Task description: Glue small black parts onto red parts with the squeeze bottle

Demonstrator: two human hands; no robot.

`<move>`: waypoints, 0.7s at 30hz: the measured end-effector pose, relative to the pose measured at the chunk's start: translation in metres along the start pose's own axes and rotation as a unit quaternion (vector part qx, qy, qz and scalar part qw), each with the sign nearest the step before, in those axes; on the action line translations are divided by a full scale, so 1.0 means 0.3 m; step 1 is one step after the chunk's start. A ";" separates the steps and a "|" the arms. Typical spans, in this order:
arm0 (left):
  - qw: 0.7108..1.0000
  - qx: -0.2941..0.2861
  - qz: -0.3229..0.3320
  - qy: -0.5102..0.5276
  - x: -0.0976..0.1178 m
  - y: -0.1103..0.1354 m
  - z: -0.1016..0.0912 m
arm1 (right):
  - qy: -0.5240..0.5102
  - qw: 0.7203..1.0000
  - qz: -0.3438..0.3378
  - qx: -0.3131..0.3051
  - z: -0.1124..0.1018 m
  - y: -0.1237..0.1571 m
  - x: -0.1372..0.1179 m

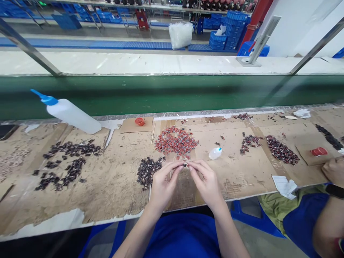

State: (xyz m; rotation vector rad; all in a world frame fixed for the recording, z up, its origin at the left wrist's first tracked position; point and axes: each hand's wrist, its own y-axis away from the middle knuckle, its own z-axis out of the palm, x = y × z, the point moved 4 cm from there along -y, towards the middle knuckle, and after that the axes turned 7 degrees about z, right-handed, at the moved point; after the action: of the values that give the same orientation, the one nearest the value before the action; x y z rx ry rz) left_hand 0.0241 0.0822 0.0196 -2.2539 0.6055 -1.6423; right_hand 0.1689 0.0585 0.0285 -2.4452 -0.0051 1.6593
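Observation:
My left hand (163,184) and my right hand (205,182) meet over the cardboard-covered bench (113,186), fingertips pinched together on one tiny dark part (185,165). Just beyond them lies a heap of small red parts (176,141). A pile of small dark parts (147,171) sits beside my left hand. A small squeeze bottle with a blue tip (215,153) lies close to my right hand.
A large white squeeze bottle (71,114) lies at the left, near scattered dark parts (64,161). A red cap (139,121) rests on cardboard. More dark piles (281,149) and a co-worker's hand (334,170) are at the right. A green conveyor belt (172,94) runs behind.

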 end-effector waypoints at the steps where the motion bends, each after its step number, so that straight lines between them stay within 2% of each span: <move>1: 1.000 -0.003 0.003 -0.003 0.000 0.001 0.002 | 0.000 1.000 -0.002 -0.002 0.001 0.000 0.006; 5: 1.000 -0.006 0.016 -0.019 0.002 0.004 0.004 | -0.001 1.000 0.007 0.008 0.008 0.003 0.040; 8: 0.999 -0.014 0.037 -0.025 0.005 0.001 0.002 | -0.035 0.998 0.049 0.013 0.013 0.004 0.072; 14: 0.995 -0.057 0.074 -0.026 0.002 -0.002 -0.003 | -0.095 0.988 0.122 -0.030 0.022 0.002 0.096; 17: 0.994 -0.081 0.064 -0.021 -0.006 0.000 -0.006 | -0.106 0.985 0.129 -0.042 0.031 0.005 0.093; 21: 0.996 -0.089 0.017 -0.002 -0.023 0.000 -0.015 | -0.098 0.988 0.115 -0.035 0.046 0.016 0.085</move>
State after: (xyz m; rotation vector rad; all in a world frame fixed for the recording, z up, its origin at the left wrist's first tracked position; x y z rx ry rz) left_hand 0.0181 0.0858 0.0153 -2.3552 0.8140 -1.6262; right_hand 0.1654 0.0587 -0.0007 -2.3963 0.2015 2.0238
